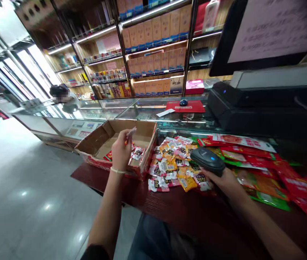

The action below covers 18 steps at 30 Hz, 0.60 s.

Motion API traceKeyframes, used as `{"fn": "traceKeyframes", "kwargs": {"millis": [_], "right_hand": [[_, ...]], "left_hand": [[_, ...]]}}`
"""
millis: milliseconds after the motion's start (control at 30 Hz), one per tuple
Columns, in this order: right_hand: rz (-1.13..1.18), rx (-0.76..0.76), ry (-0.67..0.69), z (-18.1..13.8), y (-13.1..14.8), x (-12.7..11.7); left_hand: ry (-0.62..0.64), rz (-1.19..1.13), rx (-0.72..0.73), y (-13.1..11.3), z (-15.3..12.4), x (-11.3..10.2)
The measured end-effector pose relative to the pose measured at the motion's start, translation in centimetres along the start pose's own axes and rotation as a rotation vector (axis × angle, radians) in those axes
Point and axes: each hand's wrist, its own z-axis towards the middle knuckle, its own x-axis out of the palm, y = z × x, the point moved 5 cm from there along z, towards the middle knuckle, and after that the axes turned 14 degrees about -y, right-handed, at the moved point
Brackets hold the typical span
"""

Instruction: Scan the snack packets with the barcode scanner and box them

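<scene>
Packet [131, 132], one, in left hand [121, 150]; one scanner [207, 160].

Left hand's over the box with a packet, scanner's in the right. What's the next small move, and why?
Probably release the packet into the cardboard box: the left hand holds it above other packets lying inside, away from the scanner in the right hand.

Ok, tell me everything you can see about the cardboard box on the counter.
The cardboard box is brown, shallow and open-topped, flaps folded outward, with red print on its near outer side. It sits at the left end of the dark counter. Its floor is mostly bare, with a few small packets in the near right corner. A pile of snack packets lies beside its right wall. The left hand hovers above it, pinching one packet.
</scene>
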Motion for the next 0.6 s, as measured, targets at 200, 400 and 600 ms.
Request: {"fn": "traceKeyframes", "kwargs": {"millis": [200,400,600], "right_hand": [[0.026,-0.020,0.007,-0.4,0.3,1.3],[0.095,0.053,0.014,-0.2,-0.4,1.2],[0.160,0.122,-0.034,-0.1,-0.6,0.0]], "left_hand": [[0.124,-0.089,-0.054,3.2,-0.3,1.4],[0.134,-0.076,0.003,1.0,-0.9,1.3],[0.193,-0.188,0.210,-7.4,-2.9,2.2]]}}
